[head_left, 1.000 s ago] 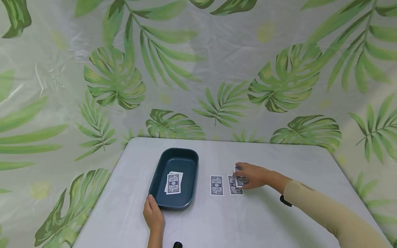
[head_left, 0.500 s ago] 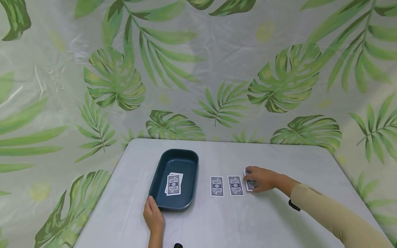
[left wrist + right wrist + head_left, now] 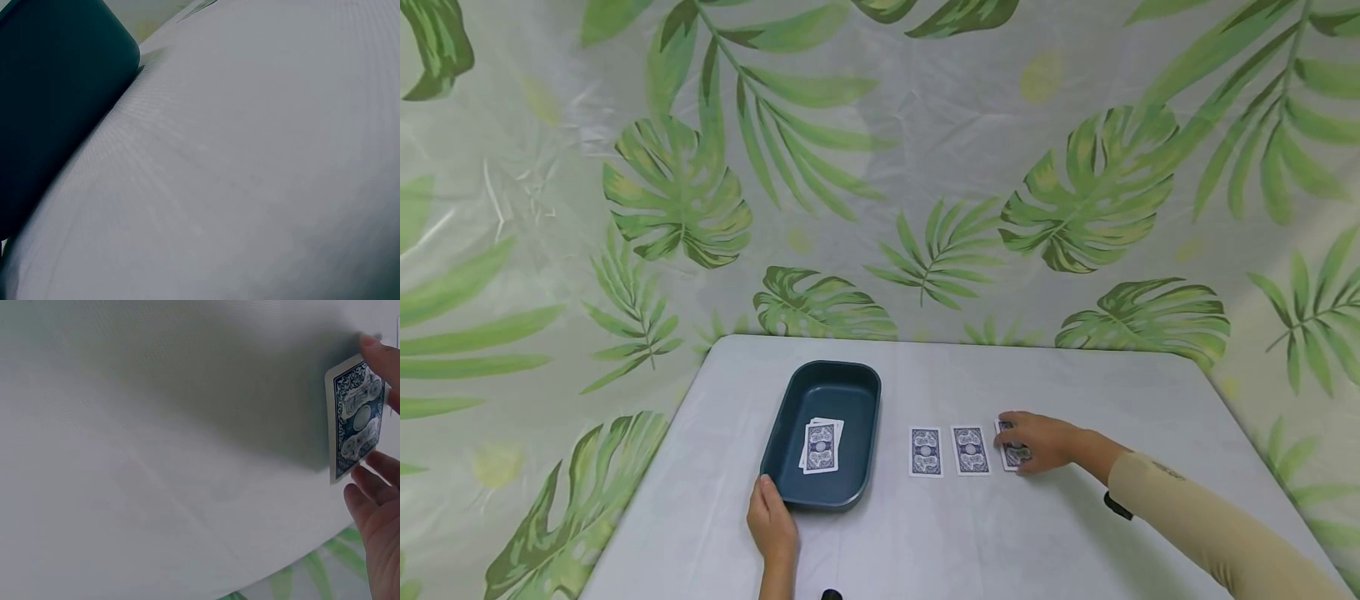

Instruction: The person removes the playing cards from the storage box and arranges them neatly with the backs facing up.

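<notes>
Between the thumb and fingertips of my right hand (image 3: 1047, 442) is a face-down playing card (image 3: 1013, 450), gripped by its two short ends. The right wrist view shows that card (image 3: 359, 419) with its patterned blue back toward the camera; whether it touches the table is hard to tell. To its left lie two more face-down cards, a middle card (image 3: 972, 451) and a left card (image 3: 926, 452), in a row. My left hand (image 3: 772, 523) holds the near left corner of a dark blue tray (image 3: 859, 485), thumb at the rim, other fingers mostly hidden.
Inside the tray is a small overlapping pile of cards (image 3: 821, 447), the top one face down. A white cloth (image 3: 940, 542) covers the table, and a leaf-patterned sheet (image 3: 925, 167) hangs behind its far edge. In the left wrist view, the tray's outer wall (image 3: 56, 106) fills the upper left.
My right hand has carried its card rightward and slightly nearer, from over the middle card to the right end of the row. My left hand and the tray have stayed put.
</notes>
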Demonstrator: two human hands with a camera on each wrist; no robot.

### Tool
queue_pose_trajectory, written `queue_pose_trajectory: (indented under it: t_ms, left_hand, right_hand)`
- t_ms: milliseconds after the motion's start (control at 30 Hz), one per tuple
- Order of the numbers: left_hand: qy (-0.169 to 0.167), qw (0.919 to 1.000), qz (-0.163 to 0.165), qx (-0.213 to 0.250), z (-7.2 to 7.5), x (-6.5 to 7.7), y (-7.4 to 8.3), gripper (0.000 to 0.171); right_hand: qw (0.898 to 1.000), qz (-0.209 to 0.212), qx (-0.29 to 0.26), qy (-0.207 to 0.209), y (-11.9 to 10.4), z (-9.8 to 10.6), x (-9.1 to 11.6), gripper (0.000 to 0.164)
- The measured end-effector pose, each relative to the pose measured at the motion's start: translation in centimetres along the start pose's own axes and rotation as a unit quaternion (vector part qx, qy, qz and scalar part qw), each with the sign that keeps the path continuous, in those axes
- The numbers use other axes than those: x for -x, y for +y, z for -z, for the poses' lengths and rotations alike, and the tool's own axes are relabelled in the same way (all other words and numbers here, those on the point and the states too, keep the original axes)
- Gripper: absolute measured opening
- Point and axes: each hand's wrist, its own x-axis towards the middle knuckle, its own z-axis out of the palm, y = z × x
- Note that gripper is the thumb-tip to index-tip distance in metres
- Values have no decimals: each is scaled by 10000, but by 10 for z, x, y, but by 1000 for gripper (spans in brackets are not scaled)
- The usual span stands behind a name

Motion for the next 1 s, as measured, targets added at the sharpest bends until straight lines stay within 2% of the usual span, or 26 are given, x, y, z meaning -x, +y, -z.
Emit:
queue_pose_trajectory:
  t_ms: [200, 767, 1000]
  left_hand:
    - [49, 10000, -72, 0, 0, 0, -1, 42]
    - [93, 9998, -156, -1, 0, 0, -1, 41]
    - [120, 9997, -219, 23, 0, 0, -1, 40]
  right_hand:
    - [9999, 117, -36, 63, 0, 0, 1, 45]
    - [9996, 2, -264, 75, 3, -4, -3, 47]
    - [9983, -170, -565, 17, 2, -3, -2, 49]
